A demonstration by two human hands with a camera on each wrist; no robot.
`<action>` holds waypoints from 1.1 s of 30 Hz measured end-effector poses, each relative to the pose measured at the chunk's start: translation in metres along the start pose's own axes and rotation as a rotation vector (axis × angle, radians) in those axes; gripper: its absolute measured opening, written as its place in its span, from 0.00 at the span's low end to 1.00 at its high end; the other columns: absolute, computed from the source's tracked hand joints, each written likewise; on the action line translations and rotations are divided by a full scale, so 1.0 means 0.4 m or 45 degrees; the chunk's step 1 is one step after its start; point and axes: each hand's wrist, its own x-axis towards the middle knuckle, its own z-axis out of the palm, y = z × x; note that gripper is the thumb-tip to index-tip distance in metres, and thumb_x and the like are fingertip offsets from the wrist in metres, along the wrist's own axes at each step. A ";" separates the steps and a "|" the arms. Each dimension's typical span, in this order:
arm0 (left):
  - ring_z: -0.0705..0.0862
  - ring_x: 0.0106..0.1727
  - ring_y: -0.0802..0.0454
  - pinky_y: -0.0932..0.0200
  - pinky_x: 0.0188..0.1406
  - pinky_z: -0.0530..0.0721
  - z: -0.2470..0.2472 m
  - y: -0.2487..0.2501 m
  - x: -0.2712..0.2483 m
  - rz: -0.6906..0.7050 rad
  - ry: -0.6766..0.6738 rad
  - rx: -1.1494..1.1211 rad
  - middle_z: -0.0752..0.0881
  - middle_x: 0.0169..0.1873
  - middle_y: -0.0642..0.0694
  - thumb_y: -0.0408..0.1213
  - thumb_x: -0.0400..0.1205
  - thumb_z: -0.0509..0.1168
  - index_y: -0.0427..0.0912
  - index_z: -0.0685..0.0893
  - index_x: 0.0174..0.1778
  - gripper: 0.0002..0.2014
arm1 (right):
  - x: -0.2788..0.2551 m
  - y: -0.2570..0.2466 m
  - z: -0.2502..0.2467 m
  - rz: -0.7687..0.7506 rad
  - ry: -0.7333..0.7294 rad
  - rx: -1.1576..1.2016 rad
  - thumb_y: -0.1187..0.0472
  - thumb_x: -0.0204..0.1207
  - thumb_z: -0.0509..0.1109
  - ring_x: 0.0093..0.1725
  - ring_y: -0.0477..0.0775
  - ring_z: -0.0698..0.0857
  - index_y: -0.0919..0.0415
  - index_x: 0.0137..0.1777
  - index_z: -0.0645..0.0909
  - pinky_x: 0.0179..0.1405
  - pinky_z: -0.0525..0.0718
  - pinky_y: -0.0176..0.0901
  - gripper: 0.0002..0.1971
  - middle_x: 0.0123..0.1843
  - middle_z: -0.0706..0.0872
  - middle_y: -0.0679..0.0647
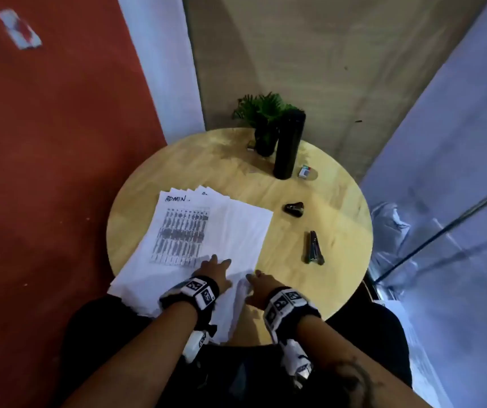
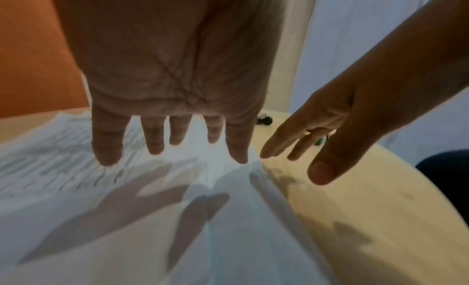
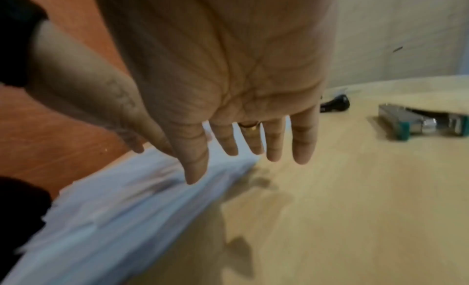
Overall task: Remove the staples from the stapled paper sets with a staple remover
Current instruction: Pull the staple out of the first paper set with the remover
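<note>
Table (image 1: 339,231): round, light wood, set between a red floor and a grey wall. Paper sets (image 1: 207,231): fanned white stack on the near-left part of the top, near edge overhanging toward the lap; uppermost printed sheet marked "ADMIN" by hand, with a plain sheet overlapping its right side. Black cylinder (image 1: 289,145) upright at the far side, potted plant (image 1: 266,122) just behind it, small box (image 1: 305,171) just right of the cylinder's base. Stapler (image 1: 314,248) lying flat on bare wood right of the papers, well apart from them. Staple remover (image 1: 294,208): small, dark, on the wood between stapler and cylinder, just past the stack's far-right corner.

Left hand (image 1: 213,270): fingers straight and spread, over the near part of the stack, holding nothing; contact with the paper not determinable. Right hand (image 1: 258,285): fingers extended and relaxed, ring on one finger, at the stack's right edge, holding nothing. Staple remover beyond and to the right of both hands, clear of them, nothing lying between. Staples not discernible in the blurred wrist views.
</note>
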 end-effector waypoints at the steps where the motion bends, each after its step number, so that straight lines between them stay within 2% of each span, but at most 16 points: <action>1: 0.50 0.83 0.36 0.38 0.78 0.61 0.013 -0.002 0.011 -0.024 -0.015 0.022 0.45 0.83 0.38 0.46 0.85 0.58 0.53 0.53 0.83 0.31 | 0.004 0.000 0.016 0.000 -0.017 -0.023 0.57 0.79 0.63 0.72 0.65 0.70 0.62 0.75 0.65 0.68 0.73 0.55 0.25 0.76 0.66 0.65; 3: 0.49 0.82 0.35 0.34 0.76 0.62 0.031 -0.002 0.032 -0.061 -0.018 0.050 0.44 0.83 0.40 0.46 0.85 0.59 0.55 0.54 0.82 0.31 | 0.021 0.011 0.031 0.003 -0.049 -0.042 0.57 0.79 0.63 0.72 0.65 0.69 0.61 0.75 0.65 0.68 0.74 0.57 0.25 0.77 0.65 0.62; 5: 0.51 0.82 0.35 0.35 0.74 0.65 0.047 0.009 0.050 -0.059 0.006 0.097 0.47 0.83 0.42 0.46 0.84 0.61 0.55 0.56 0.82 0.31 | 0.030 0.026 0.001 0.023 0.007 -0.021 0.55 0.80 0.61 0.72 0.62 0.72 0.59 0.74 0.68 0.67 0.74 0.54 0.23 0.75 0.70 0.59; 7: 0.55 0.80 0.37 0.38 0.73 0.67 0.050 0.027 0.057 -0.040 0.053 0.124 0.52 0.82 0.42 0.46 0.83 0.63 0.55 0.59 0.81 0.31 | 0.058 0.056 -0.080 0.080 0.249 0.038 0.55 0.81 0.60 0.68 0.60 0.77 0.58 0.70 0.72 0.63 0.76 0.51 0.19 0.70 0.76 0.59; 9: 0.60 0.78 0.37 0.40 0.70 0.70 0.048 0.039 0.068 -0.046 0.083 0.154 0.57 0.80 0.42 0.47 0.82 0.64 0.53 0.61 0.80 0.30 | 0.116 0.113 -0.188 0.189 0.482 0.061 0.56 0.81 0.60 0.67 0.62 0.77 0.59 0.69 0.74 0.60 0.77 0.51 0.17 0.69 0.77 0.60; 11: 0.63 0.76 0.37 0.41 0.69 0.72 0.045 0.045 0.071 -0.051 0.080 0.167 0.60 0.79 0.42 0.48 0.82 0.64 0.52 0.61 0.80 0.31 | 0.178 0.176 -0.287 0.286 0.566 0.031 0.59 0.81 0.61 0.67 0.64 0.76 0.61 0.69 0.74 0.59 0.77 0.53 0.17 0.69 0.76 0.62; 15: 0.63 0.78 0.38 0.44 0.73 0.67 -0.003 0.038 0.076 -0.036 -0.032 0.109 0.58 0.81 0.42 0.52 0.82 0.63 0.50 0.54 0.83 0.36 | 0.289 0.279 -0.372 0.385 0.459 -0.119 0.59 0.83 0.59 0.71 0.67 0.67 0.64 0.71 0.67 0.59 0.74 0.59 0.19 0.73 0.68 0.64; 18: 0.58 0.81 0.40 0.42 0.75 0.63 -0.081 0.034 0.057 -0.037 -0.001 0.083 0.54 0.83 0.43 0.55 0.82 0.61 0.51 0.49 0.83 0.38 | 0.350 0.329 -0.367 0.374 0.359 -0.108 0.56 0.79 0.65 0.76 0.67 0.61 0.59 0.78 0.58 0.63 0.72 0.63 0.30 0.79 0.57 0.64; 20: 0.58 0.82 0.43 0.44 0.77 0.63 -0.157 0.018 0.039 -0.033 0.086 0.047 0.56 0.83 0.44 0.57 0.81 0.61 0.51 0.52 0.83 0.37 | 0.381 0.352 -0.359 0.335 0.316 -0.134 0.54 0.76 0.70 0.72 0.69 0.67 0.58 0.77 0.60 0.63 0.75 0.63 0.32 0.76 0.63 0.64; 22: 0.65 0.79 0.45 0.46 0.75 0.67 -0.237 -0.016 0.028 -0.049 0.222 0.009 0.64 0.80 0.45 0.59 0.80 0.61 0.52 0.59 0.81 0.35 | 0.394 0.367 -0.351 0.312 0.295 -0.183 0.54 0.74 0.71 0.65 0.68 0.75 0.58 0.72 0.68 0.59 0.79 0.59 0.28 0.68 0.72 0.64; 24: 0.70 0.75 0.45 0.48 0.72 0.71 -0.300 -0.059 0.024 -0.120 0.310 -0.017 0.70 0.77 0.45 0.60 0.80 0.61 0.51 0.64 0.79 0.34 | 0.396 0.368 -0.350 0.330 0.339 -0.212 0.52 0.78 0.67 0.60 0.67 0.78 0.60 0.68 0.72 0.56 0.80 0.55 0.21 0.63 0.75 0.64; 26: 0.72 0.74 0.44 0.51 0.70 0.72 -0.328 -0.096 0.030 -0.240 0.272 -0.028 0.72 0.76 0.43 0.59 0.80 0.61 0.49 0.66 0.78 0.32 | 0.390 0.353 -0.354 0.352 0.434 -0.197 0.51 0.82 0.61 0.60 0.68 0.78 0.63 0.65 0.74 0.53 0.78 0.55 0.18 0.61 0.75 0.65; 28: 0.73 0.74 0.44 0.53 0.68 0.73 -0.324 -0.123 0.059 -0.323 0.206 -0.059 0.73 0.75 0.43 0.58 0.80 0.62 0.47 0.68 0.77 0.32 | 0.374 0.308 -0.355 0.334 0.571 -0.038 0.50 0.83 0.58 0.58 0.70 0.79 0.66 0.62 0.73 0.50 0.77 0.56 0.19 0.60 0.76 0.68; 30: 0.72 0.75 0.44 0.53 0.70 0.72 -0.289 -0.138 0.104 -0.392 0.165 -0.086 0.72 0.76 0.41 0.56 0.80 0.64 0.45 0.67 0.78 0.32 | 0.350 0.234 -0.334 0.232 0.637 0.291 0.52 0.80 0.64 0.57 0.71 0.80 0.70 0.59 0.72 0.47 0.75 0.54 0.20 0.58 0.79 0.72; 32: 0.66 0.79 0.42 0.49 0.75 0.69 -0.231 -0.144 0.150 -0.446 0.123 -0.129 0.65 0.79 0.39 0.54 0.79 0.66 0.44 0.61 0.80 0.37 | 0.318 0.143 -0.284 0.096 0.555 0.599 0.58 0.73 0.74 0.57 0.70 0.81 0.72 0.59 0.72 0.46 0.74 0.52 0.22 0.56 0.82 0.71; 33: 0.63 0.80 0.40 0.46 0.77 0.66 -0.198 -0.142 0.168 -0.460 0.100 -0.154 0.61 0.81 0.38 0.54 0.78 0.67 0.43 0.58 0.81 0.40 | 0.303 0.099 -0.250 0.054 0.497 0.731 0.59 0.71 0.76 0.56 0.67 0.81 0.72 0.59 0.73 0.46 0.73 0.49 0.22 0.55 0.83 0.69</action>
